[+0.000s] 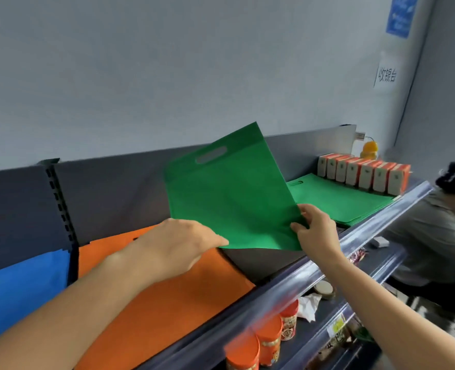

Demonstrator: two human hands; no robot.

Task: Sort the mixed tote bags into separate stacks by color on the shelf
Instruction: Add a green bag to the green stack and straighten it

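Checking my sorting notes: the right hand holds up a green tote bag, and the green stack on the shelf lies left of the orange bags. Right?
No. In the head view the green stack lies to the right of the orange bags, not the left. The right hand does hold up a green tote bag.

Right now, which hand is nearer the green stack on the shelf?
Right. The right hand pinches the held bag's corner beside the green stack; the left hand is farther off, over the orange bags.
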